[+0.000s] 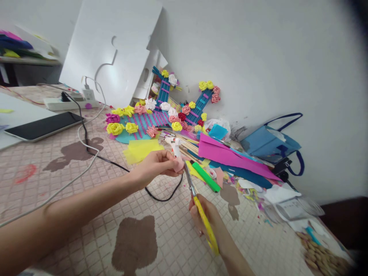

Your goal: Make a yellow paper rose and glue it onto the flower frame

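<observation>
My left hand (156, 165) is closed on a small pink paper piece (178, 165), pinched between thumb and fingers over the table. My right hand (205, 218) grips yellow-handled scissors (201, 212); their metal blades point up and touch the lower edge of the pink piece. Just behind the pink piece lies a white glue gun (174, 145). A green marker (205, 176) lies to the right of the blades, on yellow paper.
A blue craft structure with paper flowers (161, 115) stands at the wall. Magenta and blue paper sheets (227, 155) are piled on the right, next to a blue bag (271, 143). Cables (86, 142), a power strip (70, 101) and a tablet (43, 125) lie on the left.
</observation>
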Motion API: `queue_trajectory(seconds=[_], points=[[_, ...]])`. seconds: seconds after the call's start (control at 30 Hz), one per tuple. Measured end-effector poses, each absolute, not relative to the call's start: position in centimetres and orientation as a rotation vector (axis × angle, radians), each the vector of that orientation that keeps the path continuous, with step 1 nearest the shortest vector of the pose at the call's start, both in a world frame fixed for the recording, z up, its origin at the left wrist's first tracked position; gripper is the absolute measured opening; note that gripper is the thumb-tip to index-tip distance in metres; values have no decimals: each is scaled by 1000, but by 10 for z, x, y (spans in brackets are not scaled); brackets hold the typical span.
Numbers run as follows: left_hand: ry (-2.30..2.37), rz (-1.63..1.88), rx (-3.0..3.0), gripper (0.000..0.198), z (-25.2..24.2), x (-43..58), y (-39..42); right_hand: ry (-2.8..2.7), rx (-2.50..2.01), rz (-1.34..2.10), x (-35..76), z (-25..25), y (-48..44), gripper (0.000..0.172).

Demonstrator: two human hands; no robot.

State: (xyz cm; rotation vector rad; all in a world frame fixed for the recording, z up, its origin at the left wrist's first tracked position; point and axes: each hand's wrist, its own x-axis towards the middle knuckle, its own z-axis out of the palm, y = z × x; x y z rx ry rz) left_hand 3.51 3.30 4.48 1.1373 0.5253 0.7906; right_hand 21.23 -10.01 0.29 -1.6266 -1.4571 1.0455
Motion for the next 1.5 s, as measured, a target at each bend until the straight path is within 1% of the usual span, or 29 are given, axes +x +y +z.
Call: queue_trajectory(seconds=[0.27,0.43,0.63,0.73,0.9,1.1,1.37,1.5], points=[[524,793,1148,20,43,36,33,-1546,-1647,932,215,5,-98,31],[527,796,1162,20,43,35,34,-1481,-1658,965,212,4,-100,29],[512,797,1095,21,43,37,31,-1316,-1646,1081,208,1,-99,39],[497,758,1034,22,38,43,19,-1194,-1550,1131,204,4,-99,44],[527,684,1112,18,24,51,-3,-1054,-1346,1009,191,10,-93,36],[611,629,1152,21,21,54,-10,-923,-1393,977,185,10,-86,28],[578,494,1251,23,15,51,-2,-935,-1321,1044,190,10,-91,28],[595,537,1209,25,22,51,1,-992,-1278,1090,194,8,-93,30]])
